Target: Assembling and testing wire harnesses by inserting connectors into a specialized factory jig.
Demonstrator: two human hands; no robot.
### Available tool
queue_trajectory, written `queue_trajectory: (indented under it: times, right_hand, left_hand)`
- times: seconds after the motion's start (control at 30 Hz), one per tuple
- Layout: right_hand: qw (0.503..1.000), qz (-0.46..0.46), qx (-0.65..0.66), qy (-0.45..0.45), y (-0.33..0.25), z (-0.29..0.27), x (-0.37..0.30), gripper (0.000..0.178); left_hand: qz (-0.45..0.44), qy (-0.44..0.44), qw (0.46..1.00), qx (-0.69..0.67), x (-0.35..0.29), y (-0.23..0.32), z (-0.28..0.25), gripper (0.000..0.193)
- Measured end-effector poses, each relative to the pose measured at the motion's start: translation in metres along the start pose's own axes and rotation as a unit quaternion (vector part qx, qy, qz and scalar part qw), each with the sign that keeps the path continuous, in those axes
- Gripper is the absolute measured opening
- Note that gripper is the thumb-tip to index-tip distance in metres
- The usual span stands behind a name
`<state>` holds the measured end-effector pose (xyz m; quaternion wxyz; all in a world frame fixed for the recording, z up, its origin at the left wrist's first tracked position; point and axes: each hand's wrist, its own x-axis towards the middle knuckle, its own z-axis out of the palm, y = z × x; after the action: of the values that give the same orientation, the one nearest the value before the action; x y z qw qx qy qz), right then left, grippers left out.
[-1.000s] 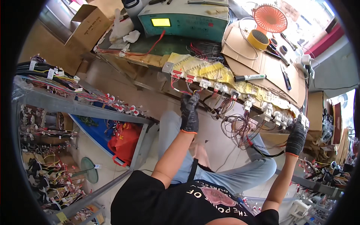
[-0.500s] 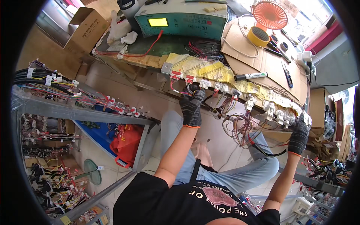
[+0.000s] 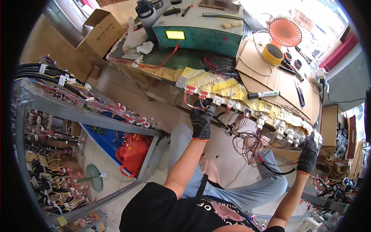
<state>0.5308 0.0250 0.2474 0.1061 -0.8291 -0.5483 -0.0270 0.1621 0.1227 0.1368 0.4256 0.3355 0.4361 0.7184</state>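
My left hand (image 3: 202, 123), in a dark grey knitted glove with an orange cuff, is closed round a bundle of thin wires (image 3: 189, 103) just below the bench's front edge. These wires run up to red and white connectors (image 3: 190, 89). My right hand (image 3: 308, 155), gloved alike, is at the far right end of the connector row, its fingers against a white connector (image 3: 317, 138); the fingertips are partly hidden. Between my hands, a wire harness (image 3: 249, 144) hangs from several white connectors (image 3: 261, 120), with a black sleeved cable (image 3: 276, 172) looping toward my right hand.
A teal tester (image 3: 197, 38) with a lit yellow screen stands on the bench. Cardboard (image 3: 266, 85) there holds a marker (image 3: 263, 94), a cutter knife (image 3: 299, 92), yellow tape (image 3: 273, 54) and an orange fan (image 3: 285, 32). At left, a metal rack (image 3: 92, 120) carries wire bundles (image 3: 58, 83).
The whole view has shifted, so the bench appears slightly lower and further right. Both hands stay at the same spots along the connector row.
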Motion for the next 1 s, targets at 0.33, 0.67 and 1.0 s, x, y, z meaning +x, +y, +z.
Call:
queue_trajectory:
  times: [0.33,0.67,1.0]
  right_hand:
    - [0.996,0.027,-0.076,-0.029,-0.038,-0.024,-0.002,0.047]
    - [0.99,0.096,0.09,-0.044,-0.031,-0.022,0.002,0.046]
    - [0.998,0.04,-0.049,-0.024,-0.03,-0.018,0.0,0.05]
  left_hand:
    - [-0.035,0.008,0.999,-0.014,0.003,0.0,-0.003,0.019]
    - [-0.031,-0.034,0.999,-0.011,0.006,-0.007,-0.009,0.013]
    - [-0.146,-0.048,0.983,-0.098,0.007,0.003,-0.009,0.014]
